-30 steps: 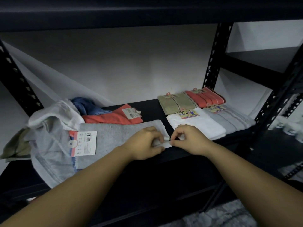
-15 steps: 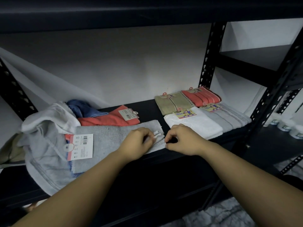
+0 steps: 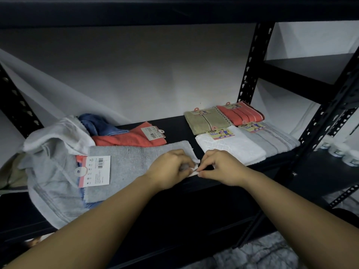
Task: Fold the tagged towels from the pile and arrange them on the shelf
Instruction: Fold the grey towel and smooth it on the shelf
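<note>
Barely anything moved: both hands stay pinching the grey towel (image 3: 134, 158) corner, left hand (image 3: 171, 167) and right hand (image 3: 221, 167) touching. Four folded towels (image 3: 242, 133) sit at 2 o'clock; pile (image 3: 58, 144) at 9 remains.

Shelf (image 3: 174, 123) black, posts black. Spread towel (image 3: 132, 160) plain grey; its tag (image 3: 97, 170) white with coral edge and black barcode. Pile: white, blue (image 3: 97, 123), coral (image 3: 128, 140) towels. Folded set: olive (image 3: 206, 120), coral with lighter stripes (image 3: 240, 113), white textured (image 3: 233, 148), grey with thin dark lines (image 3: 272, 140). Their labels yellow.
</note>
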